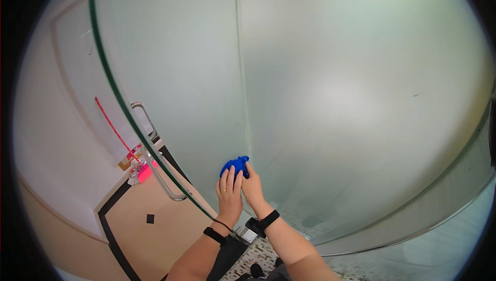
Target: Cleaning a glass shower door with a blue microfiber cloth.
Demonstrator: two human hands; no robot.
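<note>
A crumpled blue cloth (pixel 235 165) lies pressed against a frosted glass door (pixel 181 64), low down and close to the vertical seam with the neighbouring pane. My left hand (pixel 230 195) rests its fingers over the cloth's lower part, and a ring shows on one finger. From the right, my right hand (pixel 252 189) grips the cloth's edge, its thumb and fingers partly hidden behind the bunched fabric. The two hands touch or nearly touch each other. Each wrist wears a black band.
A frosted glass panel (pixel 336 100) spans the right side. Left of the cloth, the door's green edge (pixel 111 74) and metal handle (pixel 168 190) stand out. Beyond it, a red-handled pink broom (pixel 144 172) leans by a white wall. A metal hinge fitting (pixel 247 234) sits below my hands.
</note>
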